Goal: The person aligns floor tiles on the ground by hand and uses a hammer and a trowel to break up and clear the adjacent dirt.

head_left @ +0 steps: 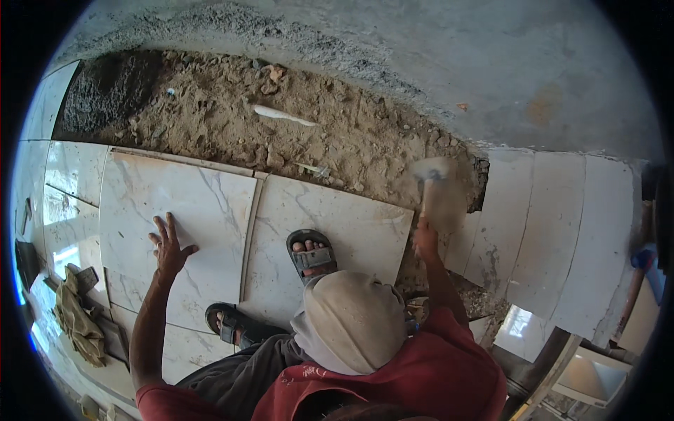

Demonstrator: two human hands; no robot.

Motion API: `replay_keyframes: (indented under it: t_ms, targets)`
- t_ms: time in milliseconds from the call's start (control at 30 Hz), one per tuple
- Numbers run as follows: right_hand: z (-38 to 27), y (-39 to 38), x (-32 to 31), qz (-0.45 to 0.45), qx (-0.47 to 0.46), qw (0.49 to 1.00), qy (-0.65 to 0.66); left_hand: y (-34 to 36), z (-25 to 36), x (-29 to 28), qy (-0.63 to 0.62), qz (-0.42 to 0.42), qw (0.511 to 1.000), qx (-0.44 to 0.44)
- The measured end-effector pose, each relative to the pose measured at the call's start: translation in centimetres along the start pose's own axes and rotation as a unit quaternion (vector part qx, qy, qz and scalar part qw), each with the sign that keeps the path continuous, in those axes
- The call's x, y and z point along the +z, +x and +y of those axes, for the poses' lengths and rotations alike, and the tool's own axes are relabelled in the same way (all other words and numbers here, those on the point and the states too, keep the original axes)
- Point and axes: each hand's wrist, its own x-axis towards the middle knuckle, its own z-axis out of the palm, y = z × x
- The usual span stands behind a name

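Observation:
My left hand lies with fingers spread on a large white marble-patterned tile at the left. Wrapped round the wooden handle of a mallet is my right hand. The mallet's pale, blurred head hangs over the edge of the bare soil. Beside the first tile lies a second white tile, where one sandalled foot rests. A narrow gap separates the two tiles, and the second tile's right edge is near the mallet.
A rough grey wall runs behind the soil strip, which holds stones and a white stick-like piece. Older white tiles cover the right side. Crumpled olive cloth lies at left. Round beige cloth hides part of the middle.

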Motion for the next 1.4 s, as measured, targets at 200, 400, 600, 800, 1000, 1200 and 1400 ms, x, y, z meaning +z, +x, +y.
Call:
replay_keyframes:
  t_ms: [200,400,600,800,1000,1200,1400]
  targets:
    - [6.6,3.2,-1.5,0.243,-0.367,0.894,-0.088,0.8,1.9,0.3,-0.010,0.027,0.999,0.034]
    - [1.6,0.5,1.1,-0.041,-0.022,0.998,0.049,-0.1,0.2,-0.1,0.000,-0.003,1.000,-0.004]
    - [7.8,1.8,2.0,0.172,-0.351,0.909,-0.142,1.1,1.6,0.7,-0.008,0.032,0.998,0.049]
    - [1.6,-2.3,1.5,-0.026,-0.094,0.995,0.018,0.2,-0.2,0.2,-0.005,0.024,0.999,0.035]
    - [4.7,0.3,3.8,0.063,-0.150,0.972,-0.171,0.3,0.7,0.0,0.002,0.009,1.000,0.019]
    - [6.6,-0.3,3.4,0.076,-0.131,0.988,-0.018,0.1,1.6,-0.7,-0.006,0.026,0.999,0.032]
    - [-0.3,-4.5,7.7,-0.106,-0.101,0.977,-0.153,-0.6,-0.8,-0.5,0.020,0.003,1.000,-0.004]
